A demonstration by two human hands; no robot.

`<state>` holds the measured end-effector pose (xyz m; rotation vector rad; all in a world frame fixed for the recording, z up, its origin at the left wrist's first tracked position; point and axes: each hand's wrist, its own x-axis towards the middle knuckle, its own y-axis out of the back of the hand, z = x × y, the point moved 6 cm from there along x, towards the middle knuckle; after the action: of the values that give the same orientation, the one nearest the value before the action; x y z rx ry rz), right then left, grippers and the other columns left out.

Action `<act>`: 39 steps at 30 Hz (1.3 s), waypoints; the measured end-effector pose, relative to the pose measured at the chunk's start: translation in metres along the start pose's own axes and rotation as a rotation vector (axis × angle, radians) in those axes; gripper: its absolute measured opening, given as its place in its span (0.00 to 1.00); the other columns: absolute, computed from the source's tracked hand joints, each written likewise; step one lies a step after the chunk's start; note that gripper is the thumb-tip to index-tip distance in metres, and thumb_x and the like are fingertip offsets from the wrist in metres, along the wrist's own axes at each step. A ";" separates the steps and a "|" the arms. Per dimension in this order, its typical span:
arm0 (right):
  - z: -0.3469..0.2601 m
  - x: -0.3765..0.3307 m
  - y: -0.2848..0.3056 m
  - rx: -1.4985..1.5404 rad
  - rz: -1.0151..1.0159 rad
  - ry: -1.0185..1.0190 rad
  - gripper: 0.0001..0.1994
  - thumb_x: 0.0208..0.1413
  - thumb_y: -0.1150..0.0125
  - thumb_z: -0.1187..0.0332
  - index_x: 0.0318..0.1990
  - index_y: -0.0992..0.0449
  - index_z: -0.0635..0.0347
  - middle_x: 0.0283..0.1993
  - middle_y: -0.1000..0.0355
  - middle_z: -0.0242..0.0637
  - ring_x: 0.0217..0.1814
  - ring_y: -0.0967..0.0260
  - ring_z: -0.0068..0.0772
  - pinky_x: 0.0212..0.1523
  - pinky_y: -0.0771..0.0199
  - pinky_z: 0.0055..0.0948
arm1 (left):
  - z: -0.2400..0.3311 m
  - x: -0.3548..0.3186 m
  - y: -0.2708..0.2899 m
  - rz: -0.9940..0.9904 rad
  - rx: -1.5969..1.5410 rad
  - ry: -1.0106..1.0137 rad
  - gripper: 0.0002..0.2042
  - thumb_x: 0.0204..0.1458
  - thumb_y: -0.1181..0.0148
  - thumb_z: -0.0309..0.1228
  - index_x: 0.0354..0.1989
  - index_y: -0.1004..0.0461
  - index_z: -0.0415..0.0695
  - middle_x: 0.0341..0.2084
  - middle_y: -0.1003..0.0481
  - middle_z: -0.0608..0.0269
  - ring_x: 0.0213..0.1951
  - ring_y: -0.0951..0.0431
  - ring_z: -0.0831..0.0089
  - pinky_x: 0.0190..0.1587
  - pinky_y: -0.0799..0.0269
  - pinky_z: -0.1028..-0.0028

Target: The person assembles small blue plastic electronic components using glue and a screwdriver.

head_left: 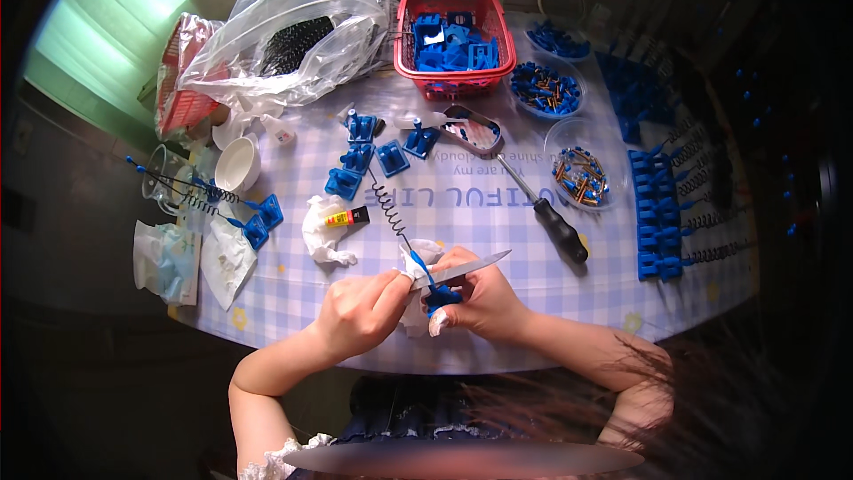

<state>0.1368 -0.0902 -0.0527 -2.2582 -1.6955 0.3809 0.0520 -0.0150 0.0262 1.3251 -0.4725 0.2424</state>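
While the blade works at it, the small blue plastic piece (442, 296) sits low in the middle of the frame, pinched in our right hand (484, 300) along with a scrap of white tissue (416, 260). A black coiled spring (387, 202) rises from it toward the upper left. Our left hand (360, 311) is closed around the handle of a knife (462, 268), whose blade lies across the piece and points right. We judge the piece light and stiff, its spring floppy and apt to swing, so the hold belongs on the plastic body, clear of the edge. Just left lies a small tube of glue (346, 217) beside crumpled tissue. A black-handled screwdriver (546, 210) rests to the right. Further up, more blue parts (360, 157) lie loose on the checked tablecloth (498, 213). A red basket (455, 31) of blue pieces stands at top centre, a clear plastic bag (293, 27) at upper left, and rows of finished blue assemblies (656, 213) line the right edge.
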 end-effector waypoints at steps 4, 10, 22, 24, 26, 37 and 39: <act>0.000 0.000 0.001 0.099 0.008 -0.005 0.26 0.32 0.32 0.62 0.40 0.35 0.65 0.39 0.43 0.31 0.40 0.36 0.26 0.41 0.32 0.25 | -0.001 0.003 0.001 0.030 -0.038 -0.005 0.10 0.34 0.44 0.20 0.29 0.33 0.36 0.21 0.30 0.58 0.16 0.30 0.70 0.17 0.35 0.76; 0.005 0.000 0.001 0.157 0.017 0.012 0.22 0.34 0.32 0.68 0.39 0.33 0.63 0.41 0.41 0.31 0.43 0.39 0.24 0.43 0.34 0.23 | -0.006 0.000 -0.002 0.044 -0.119 0.046 0.10 0.34 0.45 0.19 0.29 0.33 0.35 0.20 0.30 0.57 0.16 0.29 0.68 0.17 0.34 0.75; 0.004 -0.001 0.001 0.076 0.014 0.041 0.24 0.33 0.32 0.67 0.41 0.33 0.62 0.39 0.41 0.31 0.42 0.39 0.24 0.41 0.34 0.22 | -0.008 0.002 0.004 0.054 -0.058 0.091 0.08 0.35 0.47 0.18 0.27 0.33 0.37 0.18 0.31 0.58 0.16 0.30 0.67 0.17 0.35 0.74; 0.002 0.000 -0.001 0.131 -0.023 0.037 0.25 0.33 0.32 0.65 0.42 0.34 0.63 0.41 0.42 0.32 0.43 0.37 0.28 0.44 0.32 0.28 | -0.015 -0.001 0.005 0.061 -0.164 0.171 0.08 0.35 0.46 0.18 0.27 0.33 0.37 0.18 0.31 0.57 0.16 0.30 0.65 0.17 0.35 0.73; -0.001 -0.001 -0.004 0.187 -0.063 0.031 0.27 0.34 0.33 0.62 0.43 0.35 0.64 0.42 0.43 0.33 0.44 0.36 0.31 0.46 0.31 0.33 | -0.021 -0.004 0.007 0.072 -0.232 0.241 0.08 0.35 0.46 0.17 0.27 0.33 0.37 0.18 0.31 0.57 0.17 0.29 0.64 0.18 0.35 0.73; -0.002 -0.002 -0.005 0.313 -0.020 -0.079 0.33 0.25 0.30 0.54 0.40 0.35 0.63 0.41 0.42 0.31 0.43 0.35 0.30 0.45 0.31 0.31 | -0.047 -0.030 -0.001 0.006 -0.813 0.654 0.04 0.42 0.52 0.18 0.27 0.32 0.36 0.15 0.30 0.63 0.17 0.28 0.78 0.20 0.34 0.81; -0.001 -0.002 -0.004 0.310 -0.019 -0.094 0.33 0.24 0.30 0.54 0.40 0.35 0.63 0.41 0.42 0.31 0.42 0.35 0.30 0.45 0.31 0.31 | -0.046 -0.029 -0.003 -0.003 -0.853 0.641 0.04 0.42 0.52 0.18 0.28 0.32 0.36 0.15 0.29 0.63 0.17 0.27 0.78 0.20 0.34 0.81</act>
<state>0.1327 -0.0909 -0.0504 -2.0256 -1.5748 0.7032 0.0362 0.0312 0.0023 0.3687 0.0001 0.3895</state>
